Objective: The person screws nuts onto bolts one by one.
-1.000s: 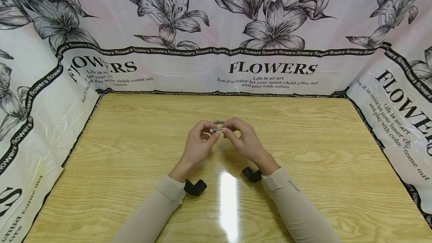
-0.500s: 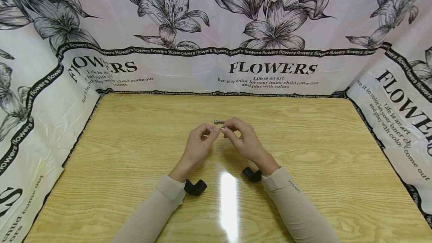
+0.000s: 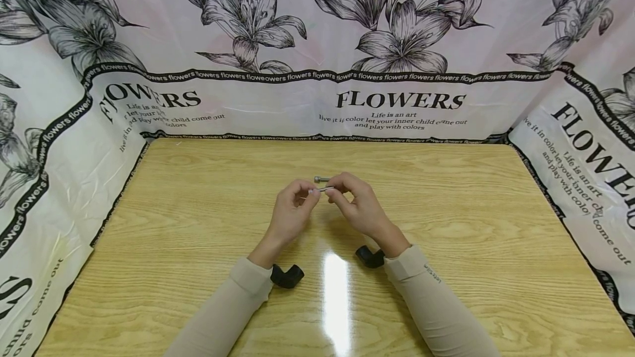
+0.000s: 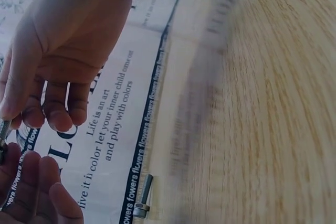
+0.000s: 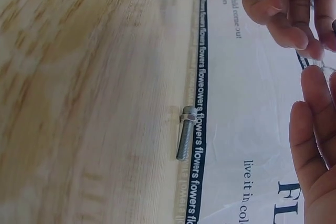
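Observation:
My left hand pinches the head end of a metal bolt between thumb and fingers, hiding most of the head. The tip of its shank is pinched by my right hand. Only a short stretch of bare shank shows between the two hands. In the left wrist view, the held bolt is cut by the left edge. Just behind the hands, a second bolt lies on the table. The right wrist view shows that bolt with a nut up against its head.
Two black elbow-shaped pieces lie on the wooden table: one elbow beside the left sleeve, the other elbow by the right cuff. A flower-printed cloth hangs along the back and both sides.
The left thumb and fingers have closed over the held bolt's head end, which showed a second ago. The right hand, the lying bolt and the elbows stay in place.

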Motion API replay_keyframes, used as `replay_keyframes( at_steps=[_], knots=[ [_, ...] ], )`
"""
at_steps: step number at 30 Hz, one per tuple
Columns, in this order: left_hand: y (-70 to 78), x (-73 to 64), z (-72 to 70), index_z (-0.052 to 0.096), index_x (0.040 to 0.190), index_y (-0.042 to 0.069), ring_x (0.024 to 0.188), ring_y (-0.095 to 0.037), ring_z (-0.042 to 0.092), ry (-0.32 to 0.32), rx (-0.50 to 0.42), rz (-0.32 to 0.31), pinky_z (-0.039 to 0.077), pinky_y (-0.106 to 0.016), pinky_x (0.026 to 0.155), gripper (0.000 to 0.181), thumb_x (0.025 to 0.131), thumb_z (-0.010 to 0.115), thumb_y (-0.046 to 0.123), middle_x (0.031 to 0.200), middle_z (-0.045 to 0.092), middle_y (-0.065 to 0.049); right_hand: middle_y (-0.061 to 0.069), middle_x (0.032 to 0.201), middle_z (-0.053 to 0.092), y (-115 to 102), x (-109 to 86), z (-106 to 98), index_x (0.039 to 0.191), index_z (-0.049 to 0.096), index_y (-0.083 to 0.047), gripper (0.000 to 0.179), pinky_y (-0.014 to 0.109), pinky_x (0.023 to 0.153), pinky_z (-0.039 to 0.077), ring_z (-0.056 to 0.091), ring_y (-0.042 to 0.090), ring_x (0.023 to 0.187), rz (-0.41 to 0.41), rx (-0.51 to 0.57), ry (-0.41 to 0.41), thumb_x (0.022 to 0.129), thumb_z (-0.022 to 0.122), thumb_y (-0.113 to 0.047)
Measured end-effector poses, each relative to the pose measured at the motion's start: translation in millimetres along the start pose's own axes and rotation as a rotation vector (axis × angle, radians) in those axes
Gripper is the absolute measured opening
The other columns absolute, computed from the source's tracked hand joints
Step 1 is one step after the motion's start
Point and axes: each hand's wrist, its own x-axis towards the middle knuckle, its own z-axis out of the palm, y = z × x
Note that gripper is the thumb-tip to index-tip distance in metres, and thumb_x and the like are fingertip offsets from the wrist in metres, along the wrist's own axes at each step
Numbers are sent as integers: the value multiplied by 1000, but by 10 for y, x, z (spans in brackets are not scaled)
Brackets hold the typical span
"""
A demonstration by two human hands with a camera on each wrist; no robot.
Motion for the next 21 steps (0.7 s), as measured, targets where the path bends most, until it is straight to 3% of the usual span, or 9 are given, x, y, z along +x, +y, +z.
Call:
replay_keyframes(
  at_steps=[3,6,10,13,17,21],
  knots=[
    [17,-9,3,61,94,-7,86,-26,59,10,23,-15,47,-39,75,14,97,53,5,96,62,-22,15,83,62,3,-1,2,96,60,3,5,35,64,49,60,24,75,2,-4,2,91,59,5],
    [7,-7,0,62,91,-5,84,-30,58,5,19,-32,46,-36,74,18,99,52,8,92,62,-20,14,83,62,5,-5,2,96,60,3,5,33,64,49,60,24,75,4,-4,2,91,59,4],
    [-21,-4,-5,60,101,-6,89,-33,57,-9,-11,-35,47,-35,74,15,97,55,7,100,60,-19,13,85,62,3,-5,2,97,60,3,5,34,66,51,61,28,76,3,3,-2,92,59,4],
    [-53,-1,-8,55,110,-8,92,-29,56,-15,-40,5,48,-38,75,19,93,58,0,107,57,-22,13,85,62,2,-7,-2,97,60,3,6,35,66,51,61,27,76,5,2,-5,92,58,4],
    [-83,7,-4,53,108,-11,91,-28,56,-15,-51,76,48,-39,74,19,90,58,-8,108,55,-26,13,85,62,5,-6,-7,97,60,3,5,32,65,50,60,24,75,8,-7,-3,92,58,4],
    [-72,10,-1,54,106,-12,90,-27,57,-8,-42,79,49,-41,74,17,91,58,-7,107,57,-23,15,85,62,2,-1,-7,97,60,3,5,32,65,50,61,25,75,6,-1,-1,92,58,4]
  ],
)
